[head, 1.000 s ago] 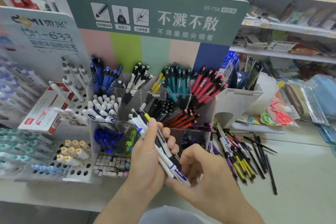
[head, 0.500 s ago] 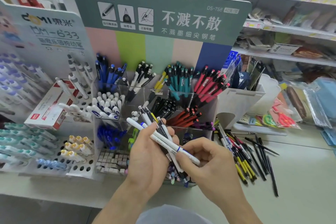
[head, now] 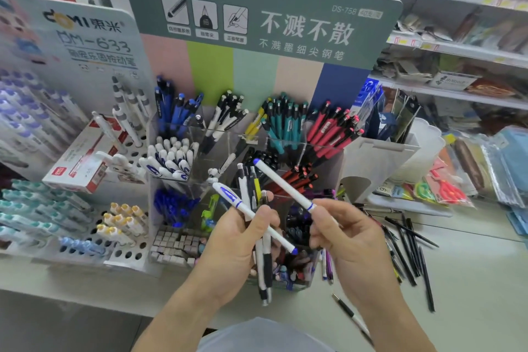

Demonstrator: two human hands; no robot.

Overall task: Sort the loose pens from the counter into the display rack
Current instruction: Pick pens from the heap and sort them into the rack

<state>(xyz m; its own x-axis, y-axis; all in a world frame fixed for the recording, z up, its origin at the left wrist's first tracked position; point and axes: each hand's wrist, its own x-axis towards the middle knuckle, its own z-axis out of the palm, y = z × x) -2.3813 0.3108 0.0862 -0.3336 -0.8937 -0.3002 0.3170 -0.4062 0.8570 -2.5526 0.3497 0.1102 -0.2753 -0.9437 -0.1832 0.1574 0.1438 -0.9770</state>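
Hidden: I cannot count the pens inside the display rack [head: 288,148]; its lowest compartments sit behind both hands.
Left hand [head: 237,240]: fingers curled round a bundle of pens [head: 264,263]; I make out about five, lower ends blurred.
Right hand [head: 347,234]: fingertips pinch one white pen [head: 281,183], tilted up-left in front of the rack.
Counter [head: 471,271]: a heap of loose pens [head: 405,246], overlapping, uncountable; one stray pen [head: 353,317] near my right forearm.
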